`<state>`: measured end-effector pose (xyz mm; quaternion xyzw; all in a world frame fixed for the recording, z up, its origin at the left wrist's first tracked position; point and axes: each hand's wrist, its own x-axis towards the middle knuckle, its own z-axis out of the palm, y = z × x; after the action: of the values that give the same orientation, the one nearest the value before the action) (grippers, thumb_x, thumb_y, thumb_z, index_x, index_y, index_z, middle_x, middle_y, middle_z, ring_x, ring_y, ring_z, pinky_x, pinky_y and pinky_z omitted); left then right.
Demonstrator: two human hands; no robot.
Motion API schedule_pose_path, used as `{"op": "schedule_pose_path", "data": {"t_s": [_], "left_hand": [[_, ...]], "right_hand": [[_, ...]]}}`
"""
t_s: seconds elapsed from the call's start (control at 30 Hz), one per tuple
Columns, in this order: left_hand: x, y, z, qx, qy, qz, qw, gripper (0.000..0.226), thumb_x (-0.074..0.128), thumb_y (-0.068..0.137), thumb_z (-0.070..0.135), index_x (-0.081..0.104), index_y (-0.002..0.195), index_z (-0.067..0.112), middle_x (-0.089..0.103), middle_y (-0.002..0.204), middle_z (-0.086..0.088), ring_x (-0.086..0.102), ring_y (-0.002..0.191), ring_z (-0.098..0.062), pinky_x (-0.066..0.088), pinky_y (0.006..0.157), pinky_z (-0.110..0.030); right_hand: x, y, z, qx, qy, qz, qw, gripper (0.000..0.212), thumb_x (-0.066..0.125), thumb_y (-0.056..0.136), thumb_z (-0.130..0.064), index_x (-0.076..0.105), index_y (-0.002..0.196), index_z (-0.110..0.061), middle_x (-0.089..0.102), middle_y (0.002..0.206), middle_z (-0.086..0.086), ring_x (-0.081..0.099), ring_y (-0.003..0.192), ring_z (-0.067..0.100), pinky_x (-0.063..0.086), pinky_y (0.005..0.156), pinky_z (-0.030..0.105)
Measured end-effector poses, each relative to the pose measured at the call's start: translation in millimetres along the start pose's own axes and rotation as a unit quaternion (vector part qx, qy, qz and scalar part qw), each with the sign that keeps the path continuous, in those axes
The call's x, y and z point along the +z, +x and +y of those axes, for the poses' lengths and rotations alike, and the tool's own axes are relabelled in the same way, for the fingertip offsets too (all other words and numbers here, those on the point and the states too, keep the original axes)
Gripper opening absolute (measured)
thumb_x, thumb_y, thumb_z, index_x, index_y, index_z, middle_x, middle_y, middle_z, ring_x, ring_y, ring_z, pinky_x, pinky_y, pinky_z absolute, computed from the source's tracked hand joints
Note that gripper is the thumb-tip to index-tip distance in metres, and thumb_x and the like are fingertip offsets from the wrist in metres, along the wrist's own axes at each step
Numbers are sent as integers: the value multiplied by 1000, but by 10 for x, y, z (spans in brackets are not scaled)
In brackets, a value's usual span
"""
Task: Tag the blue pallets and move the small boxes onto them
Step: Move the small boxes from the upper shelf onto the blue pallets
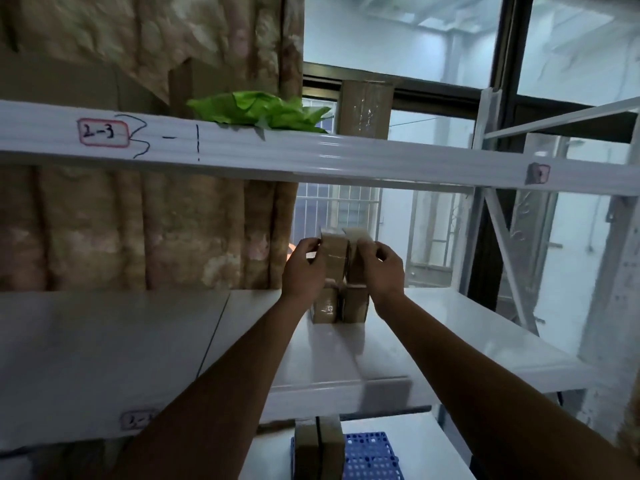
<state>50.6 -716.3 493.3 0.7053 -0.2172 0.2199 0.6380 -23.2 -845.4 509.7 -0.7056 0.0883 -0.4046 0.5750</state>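
White metal racking in a dim storeroom, window (408, 39) behind, patterned curtain (145, 216) covering the left side. Middle shelf (104, 358) is pale and mostly bare.

Left hand (303, 268): grip closed around the upper left box (334, 254), fingers curled over its top left edge. Right hand (379, 268): grip closed around the upper right box (356, 268), thumb and fingers pinched at its top. Both forearms reach up from the bottom of view.

Boxes: small brown cartons, taped, standing in a two-by-two stack near the back edge of the middle shelf, right of centre. The held pair sits on, or just above, the lower pair (341, 306); contact cannot be told. A loose flap or tape end sticks up from the top pair.

Lower shelf, bottom edge of view: blue pallet (370, 455), grid-topped, with two more brown boxes (318, 445) standing side by side on its left part.

Upper beam (311, 154) carries a "2-3" label (103, 132) and pen marks. Green crumpled sheet (263, 110) lies on the top shelf, a tall carton (367, 109) just right of it. Another label (136, 420) on the middle shelf's front edge is partly hidden by the left arm.
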Motion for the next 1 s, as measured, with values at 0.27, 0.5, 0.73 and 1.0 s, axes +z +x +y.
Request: {"op": "schedule_pose_path", "data": {"t_s": [0.27,0.5,0.73,1.0], "left_hand": [[-164,-1115,812,-30,-37,21,999,11,57,91,49,65,96,44,66,100,22,65,95,-3,56,86,-33],[-260,-2467,1461,-68,-16,20,997,37,46,84,70,61,90,37,71,88,9,69,88,-17,55,80,-39],[-293,-3467,1400,-150,-35,-46,987,17,58,92,38,62,86,23,67,86,-12,66,86,-33,54,80,-45],[-117,-4040,806,-264,-35,-106,958,10,61,89,36,66,86,28,62,89,-12,61,83,-26,53,78,-39]], "right_hand": [[-819,-788,-409,3,35,-37,999,37,66,91,-50,74,112,-20,76,106,-3,70,101,19,59,94,41],[-1745,-1730,-452,28,58,-69,996,46,75,79,-54,71,112,-23,73,109,-6,69,100,14,58,83,31],[-2489,-2370,7,98,40,-161,981,34,81,79,-36,70,104,-16,72,108,9,69,91,17,56,58,20],[-2787,-2805,711,178,27,-193,964,31,79,77,-26,66,101,-11,70,114,19,70,102,34,56,99,58]]}}
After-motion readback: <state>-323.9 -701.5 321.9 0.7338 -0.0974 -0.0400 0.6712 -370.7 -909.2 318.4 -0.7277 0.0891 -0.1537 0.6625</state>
